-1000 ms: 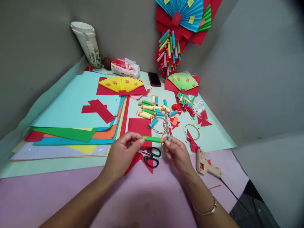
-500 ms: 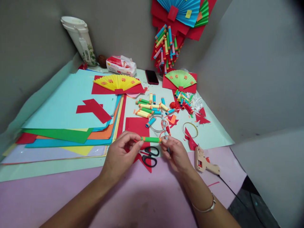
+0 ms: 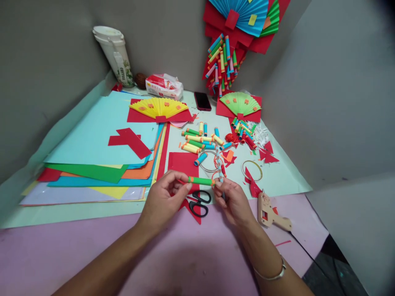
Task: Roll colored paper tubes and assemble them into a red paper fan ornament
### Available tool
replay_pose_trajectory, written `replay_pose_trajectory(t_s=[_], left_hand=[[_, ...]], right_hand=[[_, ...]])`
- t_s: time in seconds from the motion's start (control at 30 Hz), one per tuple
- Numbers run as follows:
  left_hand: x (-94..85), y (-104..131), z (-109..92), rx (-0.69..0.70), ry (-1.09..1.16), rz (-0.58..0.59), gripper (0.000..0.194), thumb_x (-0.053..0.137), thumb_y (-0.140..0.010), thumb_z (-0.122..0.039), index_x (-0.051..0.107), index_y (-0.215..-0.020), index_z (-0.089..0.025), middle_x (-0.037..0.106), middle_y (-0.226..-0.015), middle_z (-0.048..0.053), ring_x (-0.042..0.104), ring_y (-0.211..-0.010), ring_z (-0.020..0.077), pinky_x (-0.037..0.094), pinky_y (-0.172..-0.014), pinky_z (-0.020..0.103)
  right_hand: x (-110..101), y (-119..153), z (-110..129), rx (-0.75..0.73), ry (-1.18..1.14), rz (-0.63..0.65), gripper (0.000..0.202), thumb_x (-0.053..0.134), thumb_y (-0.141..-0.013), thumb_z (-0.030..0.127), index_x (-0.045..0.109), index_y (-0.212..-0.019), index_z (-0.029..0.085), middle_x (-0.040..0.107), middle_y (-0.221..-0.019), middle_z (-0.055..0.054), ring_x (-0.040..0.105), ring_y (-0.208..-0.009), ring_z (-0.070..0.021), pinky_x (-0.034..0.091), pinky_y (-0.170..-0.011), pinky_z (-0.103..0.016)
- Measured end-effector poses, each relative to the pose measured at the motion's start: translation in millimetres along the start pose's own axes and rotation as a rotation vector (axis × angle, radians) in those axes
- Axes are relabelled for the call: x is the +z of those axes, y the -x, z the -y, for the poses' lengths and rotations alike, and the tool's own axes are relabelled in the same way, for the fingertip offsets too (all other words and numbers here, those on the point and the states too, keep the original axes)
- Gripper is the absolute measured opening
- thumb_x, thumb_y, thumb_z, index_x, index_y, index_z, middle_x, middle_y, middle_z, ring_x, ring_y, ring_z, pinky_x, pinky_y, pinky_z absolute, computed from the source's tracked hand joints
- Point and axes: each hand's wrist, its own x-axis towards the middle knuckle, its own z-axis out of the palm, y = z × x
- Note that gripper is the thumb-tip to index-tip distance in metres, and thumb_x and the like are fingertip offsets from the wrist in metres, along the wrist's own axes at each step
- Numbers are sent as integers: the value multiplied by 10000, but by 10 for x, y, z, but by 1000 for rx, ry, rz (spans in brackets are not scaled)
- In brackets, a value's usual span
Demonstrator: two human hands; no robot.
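A green paper tube (image 3: 201, 181) with orange bands at its ends lies level between my two hands. My left hand (image 3: 165, 195) pinches its left end between thumb and fingertips. At the other end, my right hand (image 3: 233, 201) grips the tube with thumb and forefinger. A thin patterned stick (image 3: 219, 162), perhaps a pencil, also rises from the right hand's fingers. Black-handled scissors (image 3: 200, 203) rest just below the tube, over red paper scraps. Beyond the hands lies a pile of yellow, green and blue paper tubes (image 3: 197, 142).
Stacked coloured paper (image 3: 89, 131) covers the left side. A hot glue gun (image 3: 271, 213) with a black cable lies at right, near a tape roll (image 3: 252, 170). Behind are a yellow paper fan (image 3: 162, 107), a green paper fan (image 3: 240, 102), a phone (image 3: 202, 101) and a white cup (image 3: 114, 55).
The whole view has shifted slightly, so things appear farther right. Both hands keep the same hold on the green paper tube, and nothing was let go.
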Motion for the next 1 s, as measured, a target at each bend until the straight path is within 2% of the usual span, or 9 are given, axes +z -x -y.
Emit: replay_pose_trajectory(t_s=[0.23,0.57,0.8,1.0], left_hand=[[-1,-15,-13,-86,123,23,226,732,-764,-357,594,-852,-201,561,-661,-47,525,-622,120,432,-594,227],[-39,-28,-35,-193,340,0,233,755,-755,-324,573,-837,-205,665,-668,-32,646,-673,148,471,-634,245],[-59,-47,-25,-218,396,2,201,733,-772,-314,578,-828,-200,724,-686,13,553,-552,111,426,-592,234],[-65,-45,-61,-236,457,-28,222,748,-743,-304,566,-807,-196,693,-609,1,556,-522,119,409,-558,231]], right_hand=[[14,17,4,-11,-2,0,239,694,-786,292,526,-661,177,425,-568,62,286,-432,-45,135,-399,-206],[73,79,19,30,-22,45,244,691,-809,323,565,-671,166,441,-574,53,277,-424,-40,137,-391,-204],[110,112,18,54,-18,50,194,700,-806,349,656,-780,162,439,-574,52,266,-424,-41,142,-391,-201],[115,123,11,47,12,54,206,705,-802,369,684,-817,164,415,-571,53,261,-441,-51,135,-401,-208]])
